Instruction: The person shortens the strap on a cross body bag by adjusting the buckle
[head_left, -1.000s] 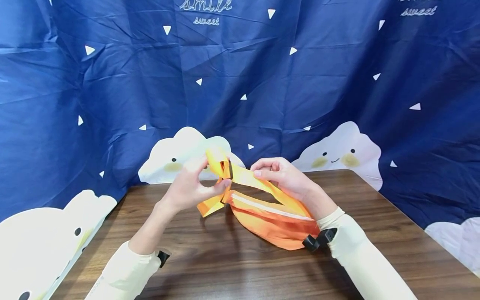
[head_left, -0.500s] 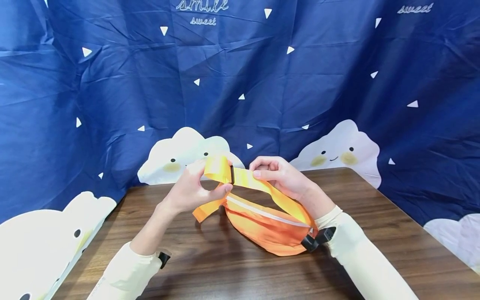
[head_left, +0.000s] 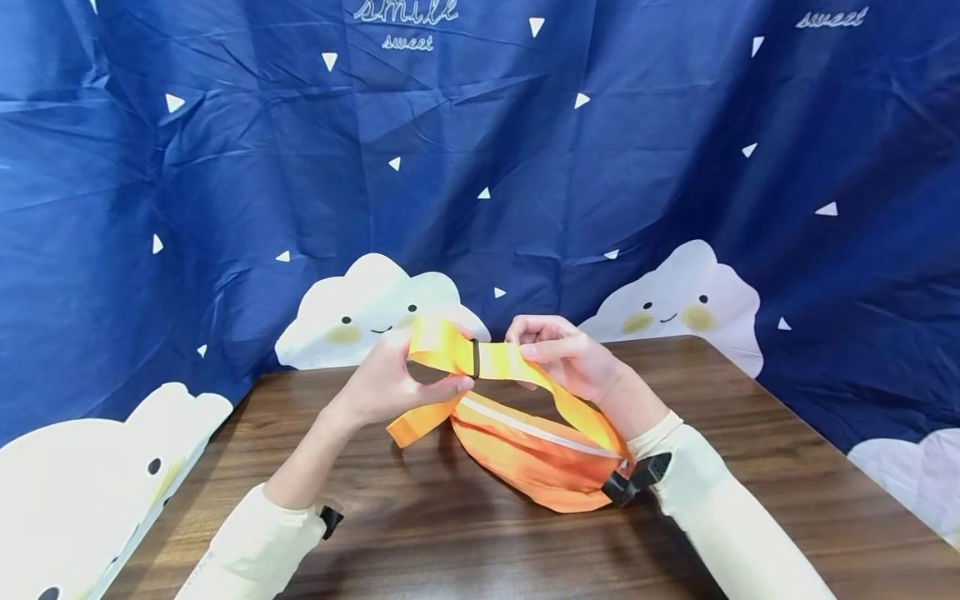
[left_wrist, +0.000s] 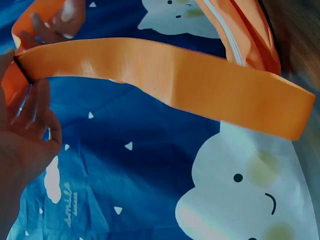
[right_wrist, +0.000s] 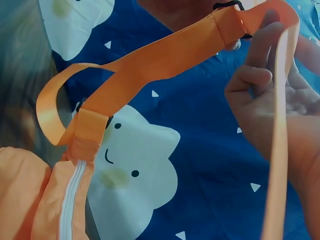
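- i see the left hand (head_left: 386,379) gripping the yellow-orange strap (head_left: 501,361) beside its black slider (head_left: 476,359)
- the right hand (head_left: 573,358) pinches that strap across the slider
- the orange waist bag (head_left: 532,462) is below both hands; i can't tell if it touches the wooden table (head_left: 390,508)

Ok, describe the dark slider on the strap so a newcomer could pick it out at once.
From the brown table, find the orange bag, then its yellow strap, held up by the left hand and the right hand. The slider is the narrow bar across it, beside the left thumb, its dark colour set against bright strap on both sides.
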